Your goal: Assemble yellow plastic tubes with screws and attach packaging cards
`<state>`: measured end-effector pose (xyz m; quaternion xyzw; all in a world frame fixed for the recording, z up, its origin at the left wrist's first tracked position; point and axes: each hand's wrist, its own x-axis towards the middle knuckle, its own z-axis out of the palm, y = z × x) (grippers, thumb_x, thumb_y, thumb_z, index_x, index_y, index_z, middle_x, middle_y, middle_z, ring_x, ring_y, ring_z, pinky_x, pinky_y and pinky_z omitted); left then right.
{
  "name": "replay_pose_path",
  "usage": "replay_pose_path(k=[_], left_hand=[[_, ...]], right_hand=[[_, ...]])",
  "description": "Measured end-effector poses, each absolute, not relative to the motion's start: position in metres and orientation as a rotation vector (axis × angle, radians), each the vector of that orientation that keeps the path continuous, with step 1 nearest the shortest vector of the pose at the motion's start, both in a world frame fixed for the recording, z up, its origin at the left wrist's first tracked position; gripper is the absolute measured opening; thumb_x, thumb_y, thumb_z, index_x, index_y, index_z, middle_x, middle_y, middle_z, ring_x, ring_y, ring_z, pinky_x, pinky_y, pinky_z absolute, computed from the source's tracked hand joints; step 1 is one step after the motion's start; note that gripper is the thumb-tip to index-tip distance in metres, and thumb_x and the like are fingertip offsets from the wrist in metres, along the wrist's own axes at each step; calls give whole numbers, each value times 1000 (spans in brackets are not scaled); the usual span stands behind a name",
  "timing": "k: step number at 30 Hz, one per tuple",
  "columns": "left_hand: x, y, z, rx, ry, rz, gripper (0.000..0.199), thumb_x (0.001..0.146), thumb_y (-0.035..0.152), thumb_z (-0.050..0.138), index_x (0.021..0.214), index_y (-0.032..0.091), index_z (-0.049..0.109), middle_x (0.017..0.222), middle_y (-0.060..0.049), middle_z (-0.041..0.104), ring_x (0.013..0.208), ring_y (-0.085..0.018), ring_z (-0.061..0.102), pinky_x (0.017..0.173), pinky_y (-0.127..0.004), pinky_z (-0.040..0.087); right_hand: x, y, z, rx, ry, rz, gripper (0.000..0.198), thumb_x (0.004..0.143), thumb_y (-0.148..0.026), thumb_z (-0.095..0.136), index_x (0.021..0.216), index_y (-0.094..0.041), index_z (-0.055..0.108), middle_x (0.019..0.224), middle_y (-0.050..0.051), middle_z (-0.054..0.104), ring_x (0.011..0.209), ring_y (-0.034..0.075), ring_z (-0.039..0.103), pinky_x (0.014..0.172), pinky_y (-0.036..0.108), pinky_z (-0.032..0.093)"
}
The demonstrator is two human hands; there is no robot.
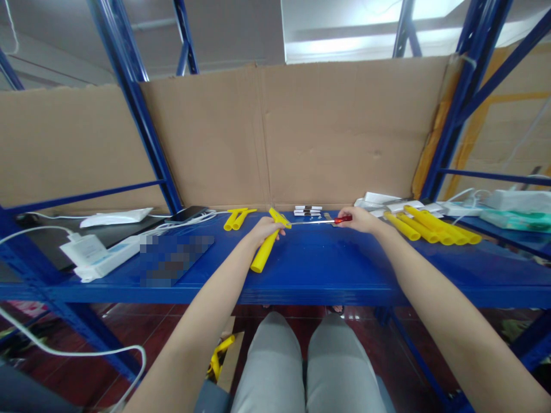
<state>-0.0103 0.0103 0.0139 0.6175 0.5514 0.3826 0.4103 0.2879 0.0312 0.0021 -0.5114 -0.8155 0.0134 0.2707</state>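
Observation:
My left hand (266, 231) is wrapped round a yellow T-shaped tool handle (263, 255), which slants over the blue shelf top. In my right hand (358, 220) is a screwdriver (343, 219) with a red handle and a long thin shaft. The shaft points left, and its tip meets the head end of the yellow handle; whether it sits in a screw is too small to tell. Behind the shaft lie several white-and-black marker-like sticks (307, 210). Small metal bits (318, 218), too tiny to name, are close to them.
Two yellow T-shaped pieces (236, 219) lie at the back left. Several yellow tubes (434, 226) rest at the right by white packets (379, 201). A power strip (114, 255) with cables and a phone (189, 214) are at the left. Cardboard (344, 126) walls the back. Below is a box (230, 358) of yellow pieces.

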Motion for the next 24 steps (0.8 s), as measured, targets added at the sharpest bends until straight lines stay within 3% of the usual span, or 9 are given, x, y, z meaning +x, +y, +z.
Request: replay_pose_path(k=[16, 24], left_hand=[[-16, 20, 9, 1589, 1379, 995, 13, 72, 7, 61, 60, 11, 60, 55, -2, 62, 40, -7, 47, 43, -20, 38], [-15, 17, 12, 1580, 1427, 1053, 18, 74, 4, 56, 58, 12, 57, 49, 1, 56, 37, -6, 45, 40, -20, 35]], right_hand=[[284, 31, 2, -1312, -2279, -47, 14, 79, -26, 58, 86, -20, 67, 85, 6, 72, 81, 21, 65, 69, 28, 48], [275, 23, 6, -1298, -2305, 56, 14, 79, -26, 57, 83, -18, 67, 86, 7, 72, 76, 20, 64, 70, 29, 47]])
